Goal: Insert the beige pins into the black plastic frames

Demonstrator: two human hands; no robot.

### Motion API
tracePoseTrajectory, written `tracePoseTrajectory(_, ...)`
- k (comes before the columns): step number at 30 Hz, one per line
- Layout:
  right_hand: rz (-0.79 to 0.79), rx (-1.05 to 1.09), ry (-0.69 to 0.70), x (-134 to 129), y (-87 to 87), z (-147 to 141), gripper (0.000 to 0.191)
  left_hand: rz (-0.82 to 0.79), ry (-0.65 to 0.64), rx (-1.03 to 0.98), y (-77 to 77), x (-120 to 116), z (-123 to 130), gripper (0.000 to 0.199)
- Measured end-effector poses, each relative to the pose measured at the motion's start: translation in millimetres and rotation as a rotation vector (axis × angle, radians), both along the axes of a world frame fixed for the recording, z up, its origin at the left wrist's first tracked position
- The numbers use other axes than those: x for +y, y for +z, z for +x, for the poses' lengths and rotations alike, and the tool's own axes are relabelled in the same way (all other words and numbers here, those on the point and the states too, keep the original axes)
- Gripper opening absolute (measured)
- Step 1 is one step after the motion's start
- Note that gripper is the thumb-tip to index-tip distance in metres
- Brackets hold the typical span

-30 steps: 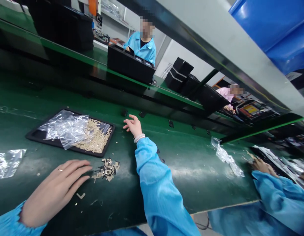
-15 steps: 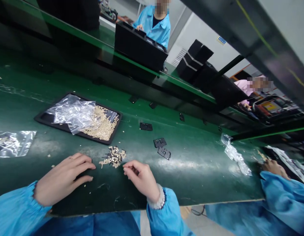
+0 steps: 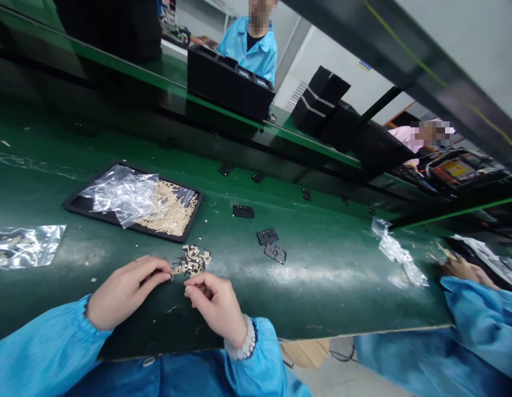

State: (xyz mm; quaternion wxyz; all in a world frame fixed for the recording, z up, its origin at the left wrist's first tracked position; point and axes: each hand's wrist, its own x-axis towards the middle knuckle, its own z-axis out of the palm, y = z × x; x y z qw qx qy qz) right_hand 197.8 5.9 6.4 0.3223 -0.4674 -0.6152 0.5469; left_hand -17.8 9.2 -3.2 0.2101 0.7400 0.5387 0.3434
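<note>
L hand (image 3: 126,289) touching left edge of beige/blk pcs pile (image 3: 193,264), can't tell if gripping; R hand (image 3: 218,304) curling nearer, grip unclear. Pile lying near-right of tray (image 3: 83,206). Pcs looking light, thin, prob. bendy; edges offering best pinch.

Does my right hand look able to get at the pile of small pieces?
Probably yes: the right hand is close by the pile, on its near side, with nothing visible between them. The left hand is at its left edge, seemingly out of the way.
</note>
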Motion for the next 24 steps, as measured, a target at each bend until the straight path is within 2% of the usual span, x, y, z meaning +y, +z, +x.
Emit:
tracePoseTrajectory(6, -0.064, 0.13, -0.164, 13.0, 3.5, -12.5, 0.021, -0.005, 0.037, -0.124, 14.0, 13.7, 17.0, 0.052)
tracePoseTrajectory(10, -0.214, 0.184, -0.116, 22.9, 9.6, -12.8, 0.032, 0.086, 0.065, -0.151, 19.9, 13.9, 24.4, 0.049)
tracePoseTrajectory(14, -0.324, 0.192, -0.103, 26.3, 13.2, -11.6, 0.039, 0.215, -0.045, -0.074, 19.3, 14.5, 24.0, 0.044)
tracePoseTrajectory(20, -0.236, 0.231, -0.204, 30.9, 15.9, -4.0, 0.037, 0.172, -0.107, -0.018, 8.9, 21.3, 23.0, 0.039)
tracePoseTrajectory(24, -0.174, 0.18, -0.102, 31.8, 18.1, 4.9, 0.032, 0.098, -0.062, -0.076, 21.1, 21.8, 27.3, 0.033)
